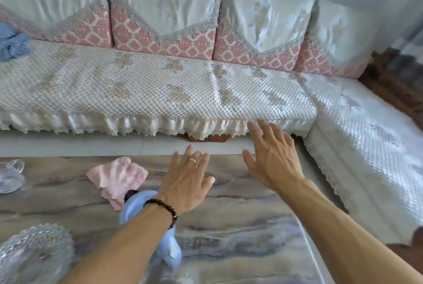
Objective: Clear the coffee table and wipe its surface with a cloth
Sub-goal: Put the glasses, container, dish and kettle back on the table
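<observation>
The coffee table (240,215) has a marbled grey surface and fills the lower part of the view. A crumpled pink cloth (116,177) lies on it left of centre. My left hand (186,180) hovers over the table with fingers spread, holding nothing, a ring on one finger and a dark bead bracelet at the wrist. My right hand (270,157) is raised above the table's far right edge, fingers straight and spread, empty. A light blue plastic object (135,206) stands on the table, partly hidden under my left forearm.
A cut-glass dish (34,254) sits at the table's lower left. A clear glass jug (10,176) stands at the left edge. A quilted white corner sofa (160,91) runs behind and to the right of the table. Blue fabric (12,44) lies on its left end.
</observation>
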`<state>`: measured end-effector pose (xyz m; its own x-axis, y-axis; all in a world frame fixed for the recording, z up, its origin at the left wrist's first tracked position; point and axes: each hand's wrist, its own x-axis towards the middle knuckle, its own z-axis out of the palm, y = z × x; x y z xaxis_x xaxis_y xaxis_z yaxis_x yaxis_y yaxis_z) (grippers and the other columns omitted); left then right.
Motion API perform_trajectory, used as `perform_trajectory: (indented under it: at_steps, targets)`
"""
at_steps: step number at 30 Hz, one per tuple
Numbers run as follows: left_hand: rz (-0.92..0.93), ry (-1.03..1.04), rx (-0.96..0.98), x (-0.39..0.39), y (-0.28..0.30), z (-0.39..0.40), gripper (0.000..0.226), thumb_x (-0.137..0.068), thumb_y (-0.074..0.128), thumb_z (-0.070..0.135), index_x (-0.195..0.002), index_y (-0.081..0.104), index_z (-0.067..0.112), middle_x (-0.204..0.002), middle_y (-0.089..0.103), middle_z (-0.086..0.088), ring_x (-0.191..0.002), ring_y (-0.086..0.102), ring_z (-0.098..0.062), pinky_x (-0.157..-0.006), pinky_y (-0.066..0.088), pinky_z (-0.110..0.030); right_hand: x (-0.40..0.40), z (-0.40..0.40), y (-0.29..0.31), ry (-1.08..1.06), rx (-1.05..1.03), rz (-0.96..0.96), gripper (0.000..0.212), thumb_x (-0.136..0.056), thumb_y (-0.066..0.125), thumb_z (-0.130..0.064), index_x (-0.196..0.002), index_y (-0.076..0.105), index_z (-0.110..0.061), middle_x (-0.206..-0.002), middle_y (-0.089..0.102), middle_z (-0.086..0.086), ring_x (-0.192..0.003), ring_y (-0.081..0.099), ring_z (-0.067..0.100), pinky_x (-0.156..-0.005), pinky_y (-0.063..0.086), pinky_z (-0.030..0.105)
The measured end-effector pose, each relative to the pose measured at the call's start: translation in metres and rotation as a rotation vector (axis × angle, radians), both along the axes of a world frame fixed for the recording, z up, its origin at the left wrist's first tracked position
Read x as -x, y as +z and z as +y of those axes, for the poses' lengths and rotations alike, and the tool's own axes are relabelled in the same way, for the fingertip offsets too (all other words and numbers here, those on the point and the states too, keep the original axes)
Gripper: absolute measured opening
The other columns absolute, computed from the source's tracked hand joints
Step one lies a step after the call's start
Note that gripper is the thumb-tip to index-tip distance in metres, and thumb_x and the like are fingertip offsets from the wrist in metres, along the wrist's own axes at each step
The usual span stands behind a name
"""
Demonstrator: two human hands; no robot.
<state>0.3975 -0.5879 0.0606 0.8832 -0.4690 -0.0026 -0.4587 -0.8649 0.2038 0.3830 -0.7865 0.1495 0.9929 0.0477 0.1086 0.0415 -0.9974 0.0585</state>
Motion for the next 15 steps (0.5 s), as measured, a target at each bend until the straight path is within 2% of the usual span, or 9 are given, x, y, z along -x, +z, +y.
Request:
perform_trajectory:
  at_steps: [3,8,15]
  targets:
    - [0.045,-0.055,-0.002,-0.001,-0.016,-0.058,0.066,-0.097,0.026,0.052,-0.15,0.013,0.015,-0.156,0.021,-0.007,-0.147,0.0,-0.027,-0.116,0.01,-0.05,0.009,-0.061,-0.017,-0.083,-0.007,0.035,0.07,-0.095,0.05,-0.043,-0.154,0.02,-0.019,-0.159,0.024,0.008,-0.143,0.026,0.03,-0.112,0.028,0.046]
    - [0.106,-0.137,-0.054,-0.01,-0.043,-0.144,0.067,-0.098,0.027,0.051,-0.151,0.006,0.015,-0.158,0.014,-0.007,-0.147,-0.006,-0.024,-0.119,0.001,-0.048,0.013,-0.157,-0.065,-0.236,-0.068,0.146,0.07,-0.095,0.05,-0.043,-0.153,0.018,-0.021,-0.16,0.021,0.007,-0.144,0.024,0.028,-0.112,0.028,0.044]
    - [0.197,-0.078,0.002,-0.048,-0.113,-0.271,0.071,-0.097,0.038,0.047,-0.151,0.005,0.014,-0.157,0.019,-0.007,-0.147,0.002,-0.025,-0.119,0.006,-0.046,-0.019,-0.268,-0.155,-0.268,-0.162,0.352,0.082,-0.092,0.058,-0.041,-0.154,0.008,-0.022,-0.16,0.016,0.008,-0.142,0.028,0.03,-0.11,0.032,0.043]
